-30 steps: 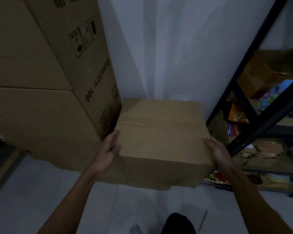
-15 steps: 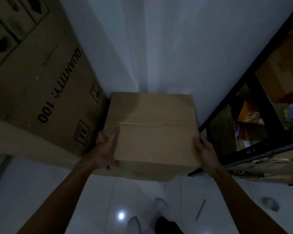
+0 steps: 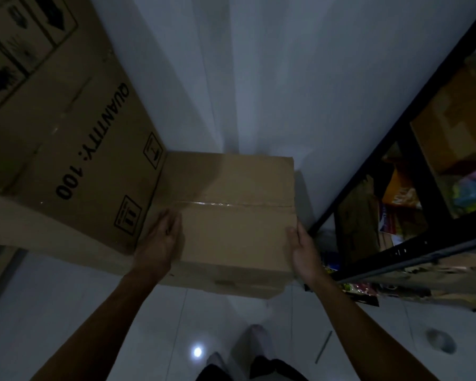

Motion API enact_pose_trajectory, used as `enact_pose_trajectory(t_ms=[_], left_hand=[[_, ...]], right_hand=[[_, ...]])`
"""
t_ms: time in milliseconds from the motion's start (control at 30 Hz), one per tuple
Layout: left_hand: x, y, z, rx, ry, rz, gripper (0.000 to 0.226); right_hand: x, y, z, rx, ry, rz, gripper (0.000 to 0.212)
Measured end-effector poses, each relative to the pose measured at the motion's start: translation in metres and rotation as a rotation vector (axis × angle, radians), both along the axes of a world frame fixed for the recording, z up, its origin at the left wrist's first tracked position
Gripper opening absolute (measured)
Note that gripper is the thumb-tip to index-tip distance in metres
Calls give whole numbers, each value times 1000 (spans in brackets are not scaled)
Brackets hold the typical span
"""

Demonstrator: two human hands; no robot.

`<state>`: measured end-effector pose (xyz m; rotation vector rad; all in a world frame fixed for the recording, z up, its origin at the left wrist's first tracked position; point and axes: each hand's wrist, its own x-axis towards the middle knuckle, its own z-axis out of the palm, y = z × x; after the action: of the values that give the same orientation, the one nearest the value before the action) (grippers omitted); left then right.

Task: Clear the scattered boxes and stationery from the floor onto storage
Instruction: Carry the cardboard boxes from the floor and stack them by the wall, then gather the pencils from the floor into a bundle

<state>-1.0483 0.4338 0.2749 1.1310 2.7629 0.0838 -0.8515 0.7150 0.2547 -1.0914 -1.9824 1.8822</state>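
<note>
Over the last second the taped cardboard box (image 3: 231,215) has come down from in front of the wall into the gap at the foot of it, and it now sits low at about 12 o'clock from the person's feet, its left side hard against the large carton marked "QUANTITY: 100" (image 3: 74,149) at 10 o'clock, with the black metal shelving rack (image 3: 412,251) close by at 2 o'clock. It appears to rest on another carton or on the floor, though its underside is hidden. The left hand (image 3: 160,243) presses the box's left side with the fingers lying nearly straight along the top edge; the right hand (image 3: 304,251) grips the right edge, thumb on top and fingers wrapped out of sight round the side. So this box looks as good as placed, and letting go seems the next step. A thin pen-like stick (image 3: 323,346) and a small round object (image 3: 441,340) lie on the white tiles at 4 o'clock, so the floor is not yet cleared.
</note>
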Motion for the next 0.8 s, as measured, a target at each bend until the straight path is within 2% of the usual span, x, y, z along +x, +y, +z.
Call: enact_pose_trajectory(t_ms=[133, 267, 333, 433, 533, 700, 800], left_hand=[[0, 6, 7, -147, 15, -20, 109], [0, 20, 25, -330, -67, 12, 142], [2, 24, 34, -354, -103, 22, 146], [9, 23, 46, -308, -108, -48, 134], [40, 19, 50, -119, -143, -170, 118], [109, 16, 52, 238, -146, -354, 66], [147, 27, 54, 280, -203, -417, 43]], right_hand=[[-2, 0, 3, 189, -69, 47, 39], [-5, 1, 6, 254, -175, 10, 33], [2, -1, 12, 251, -158, -9, 31], [30, -6, 27, 268, -182, -13, 39], [78, -14, 35, 340, -167, -75, 38], [174, -40, 41, 389, -170, -265, 40], [231, -54, 46, 384, -183, -371, 35]])
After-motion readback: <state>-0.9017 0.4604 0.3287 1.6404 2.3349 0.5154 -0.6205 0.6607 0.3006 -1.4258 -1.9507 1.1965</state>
